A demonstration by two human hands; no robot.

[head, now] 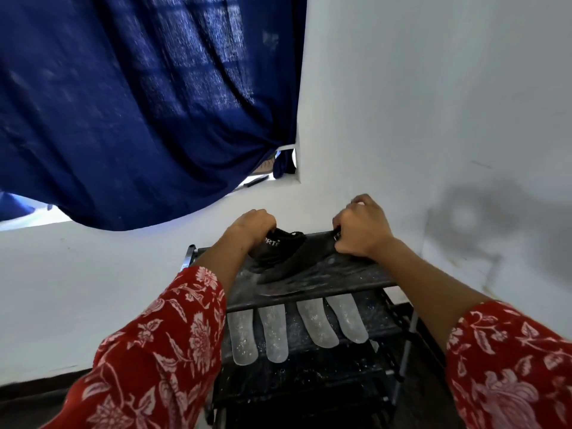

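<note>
Nearest the camera, the left sleeve [154,351], red with a pale floral print, fills the bottom left corner. Its forearm reaches up and away toward a black shoe rack [399,329] standing against the white wall [433,88].

The work looks like setting a pair of shoes on the rack, and I judge it to be close to done but not finished. Both shoes are at the back of the dusty top shelf [325,277], yet neither has been let go. What is left is the final squaring up and the release. On the shelf below, four pale soles [274,332] already lie in a row, their ends sticking out over the front edge.

The left hand [252,226] is knuckles up with its fingers curled down over the heel collar of the black shoe [278,252], gripping it closed. The shoe has white lettering at the back. It seems tipped, with its sole toward the camera, though whether it rests fully on the shelf is hard to tell.

Just beside it is what appears to be a second black shoe [320,247]. The right hand [360,230] has its fingers and thumb curled tightly around the lettered rear end of this shoe, its wrist bent and the heel of the palm low over the shelf. The right sleeve [507,366] closes the bottom right corner. A blue curtain [139,103] hangs above on the left.
</note>
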